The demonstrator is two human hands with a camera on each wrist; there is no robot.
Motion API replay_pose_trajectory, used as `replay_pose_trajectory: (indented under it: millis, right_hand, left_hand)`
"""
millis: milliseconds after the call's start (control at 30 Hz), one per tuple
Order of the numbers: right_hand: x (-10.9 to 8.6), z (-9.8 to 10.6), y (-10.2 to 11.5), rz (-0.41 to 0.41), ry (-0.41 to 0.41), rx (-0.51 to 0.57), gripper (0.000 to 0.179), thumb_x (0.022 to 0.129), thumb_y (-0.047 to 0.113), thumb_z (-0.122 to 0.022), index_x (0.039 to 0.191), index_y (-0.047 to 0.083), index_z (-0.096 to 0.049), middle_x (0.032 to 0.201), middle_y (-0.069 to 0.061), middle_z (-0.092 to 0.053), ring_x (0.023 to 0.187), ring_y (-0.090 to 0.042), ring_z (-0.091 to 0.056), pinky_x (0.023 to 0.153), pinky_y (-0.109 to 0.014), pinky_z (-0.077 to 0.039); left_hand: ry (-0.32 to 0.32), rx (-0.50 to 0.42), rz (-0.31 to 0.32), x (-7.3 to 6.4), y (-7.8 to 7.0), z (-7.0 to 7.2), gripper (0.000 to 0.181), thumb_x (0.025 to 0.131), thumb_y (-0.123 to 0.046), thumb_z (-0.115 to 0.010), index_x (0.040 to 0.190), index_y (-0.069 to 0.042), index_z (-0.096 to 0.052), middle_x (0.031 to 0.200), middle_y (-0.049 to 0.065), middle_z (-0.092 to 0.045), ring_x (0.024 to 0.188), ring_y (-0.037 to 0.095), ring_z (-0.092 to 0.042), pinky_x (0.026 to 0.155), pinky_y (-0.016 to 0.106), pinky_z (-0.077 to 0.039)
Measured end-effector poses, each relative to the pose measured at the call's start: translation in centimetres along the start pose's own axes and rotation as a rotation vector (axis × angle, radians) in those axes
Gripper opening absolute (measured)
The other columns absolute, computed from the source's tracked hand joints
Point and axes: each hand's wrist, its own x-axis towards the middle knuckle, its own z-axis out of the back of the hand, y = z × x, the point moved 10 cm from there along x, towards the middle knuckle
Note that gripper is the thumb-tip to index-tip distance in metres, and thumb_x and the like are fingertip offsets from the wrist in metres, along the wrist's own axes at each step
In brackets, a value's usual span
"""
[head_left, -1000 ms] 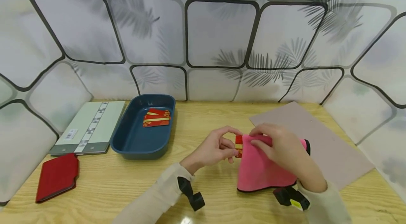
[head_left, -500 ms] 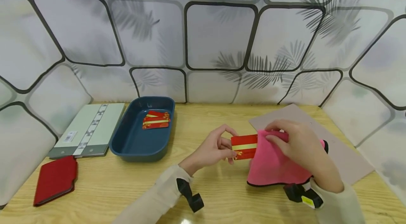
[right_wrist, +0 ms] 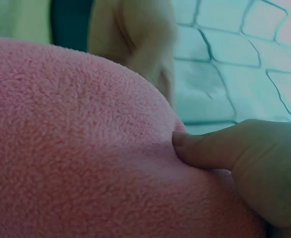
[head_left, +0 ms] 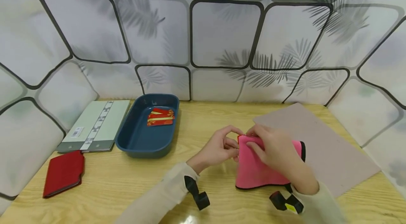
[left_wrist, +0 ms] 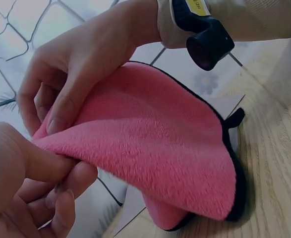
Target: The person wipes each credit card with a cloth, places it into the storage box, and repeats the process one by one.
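Observation:
A pink plush cloth [head_left: 253, 173] with black edging drapes from my right hand [head_left: 276, 150], whose thumb [right_wrist: 204, 148] presses into the fabric from the near side. My left hand [head_left: 219, 148] pinches a red card at the cloth's left edge; only a thin red strip of the card [head_left: 239, 137] shows in the head view. Fabric covers the rest of it. Both hands meet at the cloth's upper left corner, just above the table. In the left wrist view the cloth [left_wrist: 150, 144] hides the card.
A dark blue tray [head_left: 147, 154] stands left of centre, with several red-and-gold cards [head_left: 160, 117] inside. Farther left lie a pale green folder-like item [head_left: 111, 118] and a red notebook-like cover [head_left: 63, 174]. A greyish flat board [head_left: 323, 153] lies at the right.
The cloth and right hand slid right, baring much of the red-and-gold card, then came back left over it. My left hand kept its pinch throughout.

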Motion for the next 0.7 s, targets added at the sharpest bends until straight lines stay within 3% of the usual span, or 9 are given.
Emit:
replay_pose_trajectory:
  millis: [167, 300, 533, 700]
  right_hand:
    - [0.0, -0.6, 0.8, -0.012, 0.002, 0.010, 0.029, 0.069, 0.008, -0.085, 0.088, 0.013, -0.064, 0.077, 0.001, -0.063, 0.062, -0.014, -0.059, 0.052, -0.029, -0.049]
    - [-0.1, -1.1, 0.0, -0.073, 0.064, 0.052, 0.026, 0.071, 0.009, -0.084, 0.089, 0.013, -0.066, 0.081, 0.001, -0.064, 0.068, -0.013, -0.061, 0.059, -0.031, -0.052]
    - [-0.2, -1.1, -2.9, -0.208, 0.205, 0.125, 0.023, 0.075, 0.014, -0.082, 0.092, 0.012, -0.067, 0.084, 0.002, -0.066, 0.070, -0.010, -0.056, 0.061, -0.029, -0.050]
    - [-1.0, 0.3, -4.6, -0.245, 0.226, 0.099, 0.025, 0.074, 0.013, -0.082, 0.094, 0.013, -0.067, 0.084, 0.002, -0.067, 0.073, -0.012, -0.057, 0.063, -0.031, -0.051]
  left_hand:
    - [-0.031, 0.012, 0.027, 0.0, 0.4, 0.2, 0.048, 0.084, 0.018, -0.047, 0.126, -0.005, -0.048, 0.087, 0.030, -0.068, 0.060, 0.029, -0.061, 0.063, 0.044, -0.055]
    - [-0.027, 0.012, 0.039, -0.1, 0.5, 0.3, 0.047, 0.086, 0.018, -0.049, 0.128, -0.004, -0.049, 0.089, 0.029, -0.069, 0.059, 0.023, -0.061, 0.064, 0.044, -0.057]
    - [-0.014, 0.055, 0.076, -0.3, 0.3, 0.7, 0.043, 0.089, 0.010, -0.058, 0.128, -0.007, -0.050, 0.087, 0.031, -0.068, 0.060, 0.044, -0.059, 0.060, 0.039, -0.058]
    - [-0.005, 0.051, 0.073, -0.1, -0.1, 0.4, 0.042, 0.088, 0.010, -0.060, 0.126, -0.006, -0.051, 0.085, 0.029, -0.069, 0.060, 0.044, -0.059, 0.060, 0.041, -0.057]
